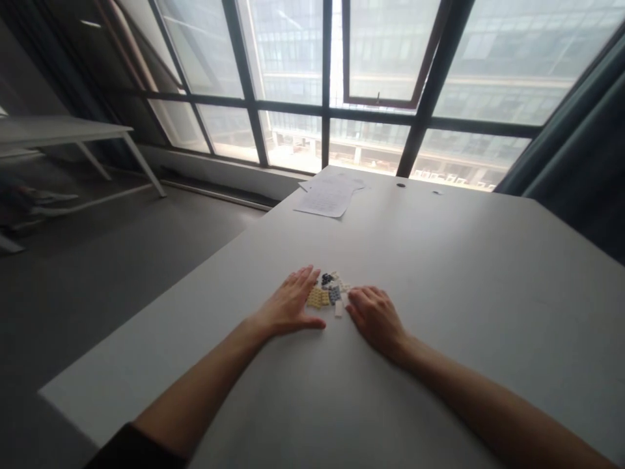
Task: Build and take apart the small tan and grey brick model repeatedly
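The grey brick [334,295] is lying on the bench [463,280], in the middle of a small cluster of toy bricks. Just left of it, yellow bricks [315,298] are resting side by side. Beyond it, dark bricks [326,279] and white bricks [336,278] are crowding together, while a pale flat piece [338,309] is lying just on its near side. Left of the grey brick, the left hand [293,305] is spreading open, fingers stretching forward and thumb pointing towards the near side of the cluster; whether it is touching any brick is hard to tell. Right of the grey brick, the right hand [374,314] is curling its fingers down at the cluster's edge; I cannot tell whether it is gripping anything. Well beyond the grey brick, sheets of paper [325,198] are overlapping, and farther still, a framed window [293,58] is letting in daylight. Far to its left, another table [63,132] is standing.
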Available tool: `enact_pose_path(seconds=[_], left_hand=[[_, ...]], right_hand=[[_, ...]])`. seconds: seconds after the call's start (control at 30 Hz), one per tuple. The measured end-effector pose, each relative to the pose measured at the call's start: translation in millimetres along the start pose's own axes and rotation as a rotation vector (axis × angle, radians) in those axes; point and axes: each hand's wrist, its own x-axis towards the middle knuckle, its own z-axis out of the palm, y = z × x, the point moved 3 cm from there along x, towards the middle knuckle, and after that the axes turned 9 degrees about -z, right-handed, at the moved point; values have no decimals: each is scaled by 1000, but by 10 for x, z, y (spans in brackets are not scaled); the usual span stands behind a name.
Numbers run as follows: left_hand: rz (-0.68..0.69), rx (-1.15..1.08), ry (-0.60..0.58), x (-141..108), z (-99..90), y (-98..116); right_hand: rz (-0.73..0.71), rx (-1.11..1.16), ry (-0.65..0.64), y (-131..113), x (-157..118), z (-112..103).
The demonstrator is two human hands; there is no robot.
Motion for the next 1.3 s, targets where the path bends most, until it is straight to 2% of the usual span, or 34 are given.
enact_pose_path(seconds=[0.07, 0.17, 0.3, 0.4, 0.5, 0.63, 0.73, 0.8, 0.87, 0.97, 1.03, 1.07, 1.1, 1.13, 1.17, 1.2, 1.27, 1.3], left_hand=[[34, 15, 9, 165, 86, 81], [79, 30, 15, 304, 116, 195], [121, 53, 8, 406, 122, 297], [119, 68, 32, 439, 130, 315], [110, 71, 74, 451, 122, 325], [79, 57, 124, 479, 108, 345], [59, -69, 152, 518, 107, 317], [7, -328, 247, 557, 61, 244], [-101, -651, 417, 596, -43, 140], [-191, -871, 613, 610, -305, 136], [-113, -949, 663, 542, -536, 311], [35, -951, 649, 475, -648, 467], [187, -876, 629, 382, -735, 650], [323, -730, 568, 278, -772, 848], [445, -529, 451, 173, -744, 1049], [537, -327, 306, 72, -654, 1223], [652, -71, 22, -96, -375, 1448], [684, -6, -105, -154, -218, 1504]], right_hand=[[-20, 17, -5, 11, 37, 7], [-32, 37, 3, 46, 125, 32], [-35, 75, 16, 101, 233, 78], [23, 164, 76, 181, 209, 58], [62, 220, 113, 252, 56, -31], [-11, 198, 36, 233, -256, -195], [37, 316, 74, 266, -541, -342], [132, 486, 164, 385, -771, -458], [288, 680, 340, 594, -1036, -615], [527, 927, 805, 933, -1456, -954], [523, 937, 1000, 1017, -1662, -1210], [445, 890, 1018, 995, -1726, -1331], [340, 813, 968, 933, -1765, -1429], [228, 705, 864, 838, -1785, -1492], [128, 576, 689, 724, -1789, -1503], [35, 452, 460, 606, -1784, -1460], [-120, 277, -12, 418, -1793, -1267], [-162, 236, -192, 366, -1806, -1162]])
